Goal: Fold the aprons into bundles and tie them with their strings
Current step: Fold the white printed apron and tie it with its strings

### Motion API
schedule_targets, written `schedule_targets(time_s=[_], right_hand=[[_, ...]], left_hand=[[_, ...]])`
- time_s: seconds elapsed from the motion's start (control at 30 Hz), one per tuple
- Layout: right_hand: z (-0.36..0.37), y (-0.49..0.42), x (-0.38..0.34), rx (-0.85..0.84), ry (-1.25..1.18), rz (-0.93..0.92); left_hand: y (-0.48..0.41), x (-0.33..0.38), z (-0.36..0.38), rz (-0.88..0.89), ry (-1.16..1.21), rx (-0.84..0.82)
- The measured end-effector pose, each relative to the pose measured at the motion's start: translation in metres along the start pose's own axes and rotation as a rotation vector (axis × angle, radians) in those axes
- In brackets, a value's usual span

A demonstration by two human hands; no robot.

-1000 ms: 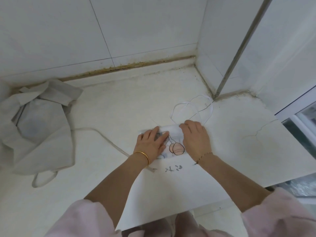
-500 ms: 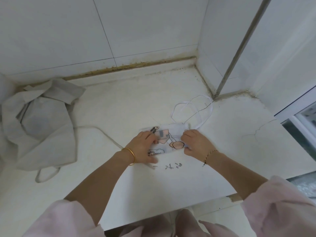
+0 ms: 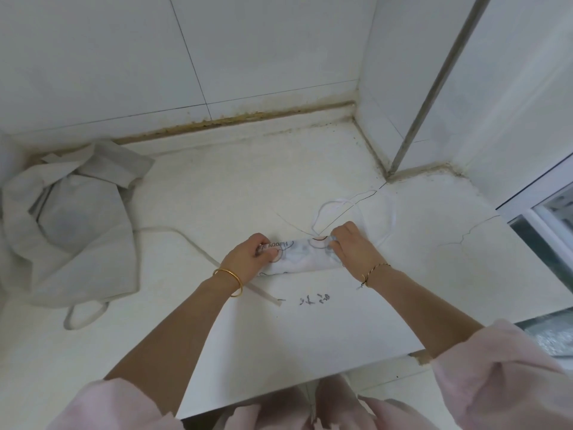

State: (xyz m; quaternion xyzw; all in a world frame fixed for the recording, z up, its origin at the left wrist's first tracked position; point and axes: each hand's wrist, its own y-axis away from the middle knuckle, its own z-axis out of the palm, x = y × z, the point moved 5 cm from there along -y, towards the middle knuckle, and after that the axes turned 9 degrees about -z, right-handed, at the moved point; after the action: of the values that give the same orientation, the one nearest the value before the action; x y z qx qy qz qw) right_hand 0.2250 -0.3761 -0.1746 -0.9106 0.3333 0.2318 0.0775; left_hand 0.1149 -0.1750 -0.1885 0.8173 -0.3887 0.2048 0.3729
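Presently the rolled apron lies between the hands, with the left hand and right hand each pinching one end, fingers curled. Advise rolling evenly and tightly toward the wrists, and the string loop beyond the right hand should not be rolled in, as tying needs it.

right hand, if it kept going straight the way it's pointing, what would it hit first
The right hand, gripping the rolled printed white apron, points away and left. Just beyond its knuckles lies the thin white string loop on the white counter; probably that first.
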Motion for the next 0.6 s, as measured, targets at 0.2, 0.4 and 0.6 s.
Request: schedule_targets(time_s=[0.2,0.4,0.6], right_hand=[[0.006,-0.013,0.003,-0.171,0.047,0.279],[0.019,-0.022,-0.001,-0.221,0.131,0.352],[0.014,-0.017,0.004,-0.097,-0.047,0.424]], left_hand=[[-0.008,0.017,0.001,-0.187,-0.22,-0.033],[-0.018,0.08,0.026,0.01,-0.7,-0.009],[-0.016,0.087,0.051,-0.073,-0.713,-0.179]])
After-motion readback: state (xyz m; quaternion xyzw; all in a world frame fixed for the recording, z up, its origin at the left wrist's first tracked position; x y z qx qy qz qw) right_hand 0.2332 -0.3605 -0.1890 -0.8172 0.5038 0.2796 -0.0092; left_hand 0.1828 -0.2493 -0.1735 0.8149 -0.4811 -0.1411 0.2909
